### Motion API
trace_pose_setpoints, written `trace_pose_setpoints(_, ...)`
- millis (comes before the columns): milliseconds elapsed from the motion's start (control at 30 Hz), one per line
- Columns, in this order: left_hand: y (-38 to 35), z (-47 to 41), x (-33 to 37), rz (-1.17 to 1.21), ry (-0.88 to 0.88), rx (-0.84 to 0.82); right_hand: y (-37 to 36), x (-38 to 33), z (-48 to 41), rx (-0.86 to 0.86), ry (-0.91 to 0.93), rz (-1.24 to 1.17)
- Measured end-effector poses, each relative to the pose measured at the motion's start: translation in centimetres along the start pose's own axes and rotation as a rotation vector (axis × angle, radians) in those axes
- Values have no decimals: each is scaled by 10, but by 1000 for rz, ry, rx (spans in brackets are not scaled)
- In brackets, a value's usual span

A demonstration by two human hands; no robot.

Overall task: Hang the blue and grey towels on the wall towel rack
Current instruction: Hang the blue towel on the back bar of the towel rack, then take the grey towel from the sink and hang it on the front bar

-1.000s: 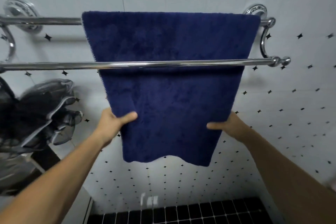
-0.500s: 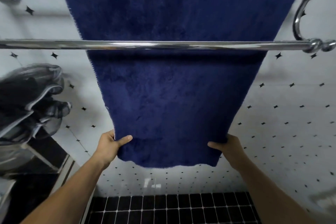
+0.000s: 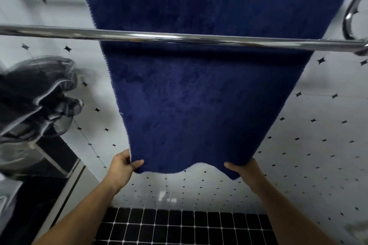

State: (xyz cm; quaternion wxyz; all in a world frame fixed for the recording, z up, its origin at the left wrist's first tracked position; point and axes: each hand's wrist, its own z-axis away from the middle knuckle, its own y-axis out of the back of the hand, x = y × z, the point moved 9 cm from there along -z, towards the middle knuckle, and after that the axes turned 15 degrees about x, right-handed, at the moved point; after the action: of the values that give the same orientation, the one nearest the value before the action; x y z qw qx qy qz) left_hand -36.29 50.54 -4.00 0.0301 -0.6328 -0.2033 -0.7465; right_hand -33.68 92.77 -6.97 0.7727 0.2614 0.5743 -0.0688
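Note:
The blue towel (image 3: 201,93) hangs from the rear bar of the chrome wall towel rack (image 3: 59,33) and passes behind the front bar. My left hand (image 3: 122,167) pinches its lower left corner, thumb on the front face. My right hand (image 3: 242,169) grips the lower right corner the same way. The bottom hem sags slightly between the two hands. The grey towel (image 3: 33,101) lies crumpled in a heap at the left, apart from both hands.
White wall tiles with small black diamonds (image 3: 318,145) run behind the rack. A black tiled floor (image 3: 179,226) lies below. A dark ledge with a pale edge (image 3: 59,165) sits under the grey towel at the left.
Both hands have slid down the blue towel from its sides to its bottom corners, pulling it straight. The view has moved closer and lower, so the rack's rear bar is now mostly out of frame.

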Motion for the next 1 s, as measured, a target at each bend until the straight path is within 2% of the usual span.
trace_pose_setpoints(67, 1, 7, -7, -48, -18, -20, 0, 9, 5, 128, 16, 82)
trace_pose_setpoints(133, 16, 11, -20, -95, -12, -25, 6, 37, 16, 227, -60, 295)
trace_pose_setpoints(233, 49, 23, -51, -140, 56, -84, -18, 82, 50, 56, -236, 437)
trace_pose_setpoints(400, 143, 42, -83, -279, 43, -97, -106, 82, 121, -217, -135, 605)
trace_pose_setpoints(533, 249, 56, -94, -303, 44, 40, -212, 50, 194, -401, -37, 618)
trace_pose_setpoints(667, 371, 58, -115, -371, -28, 162, -345, 4, 288, -576, 182, 600)
trace_pose_setpoints(767, 465, 51, -141, -464, -66, 266, -446, -12, 358, -691, 219, 571)
trace_pose_setpoints(900, 551, 43, -171, -558, -57, 280, -562, -30, 427, -703, 245, 551)
trace_pose_setpoints(1000, 593, 39, -197, -593, 14, 284, -620, -47, 454, -628, 313, 559)
